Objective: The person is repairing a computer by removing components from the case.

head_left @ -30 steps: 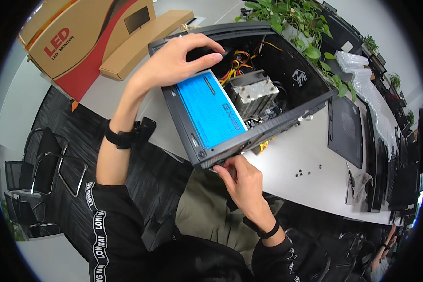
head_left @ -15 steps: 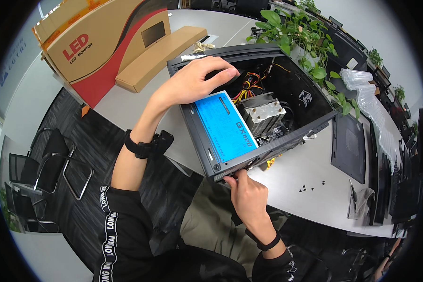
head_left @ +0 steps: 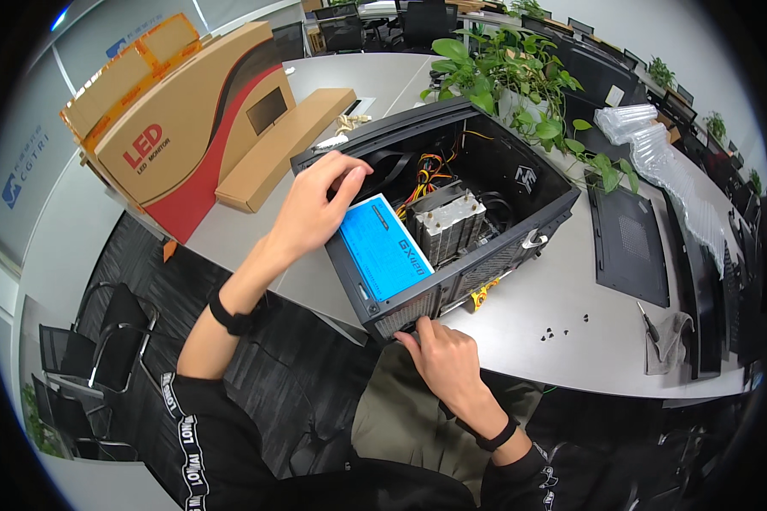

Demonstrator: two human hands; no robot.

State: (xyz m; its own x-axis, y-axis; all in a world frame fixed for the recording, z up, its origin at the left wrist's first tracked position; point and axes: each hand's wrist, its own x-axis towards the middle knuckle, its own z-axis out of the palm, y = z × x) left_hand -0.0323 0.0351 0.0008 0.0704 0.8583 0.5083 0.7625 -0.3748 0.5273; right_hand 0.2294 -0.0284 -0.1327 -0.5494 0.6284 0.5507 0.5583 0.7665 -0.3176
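Note:
A black computer case (head_left: 477, 271) lies open-side up at the table's near edge. Inside it are a blue-labelled power supply (head_left: 386, 249), a metal CPU cooler (head_left: 448, 223) and a bundle of coloured cables (head_left: 431, 175). My left hand (head_left: 320, 203) curls its fingers over the case's left edge, beside the power supply. At the near corner my right hand (head_left: 446, 356) grips the lower edge of the vented back panel, thumb to the left; its fingertips are partly hidden. Yellow card-like material (head_left: 484, 295) pokes out near the case's back.
A large cardboard monitor box (head_left: 187, 136) and a long flat carton (head_left: 285, 153) stand at the back left. Right of the case are a black side panel (head_left: 629, 243), several small screws (head_left: 565, 332), a screwdriver (head_left: 648, 322) and bubble wrap (head_left: 669, 187). Potted plants (head_left: 520, 85) stand behind.
The view has shifted, and the case sits lower and more to the left in it, showing more of its back panel. My left fingers, stretched over the opening before, are more curled.

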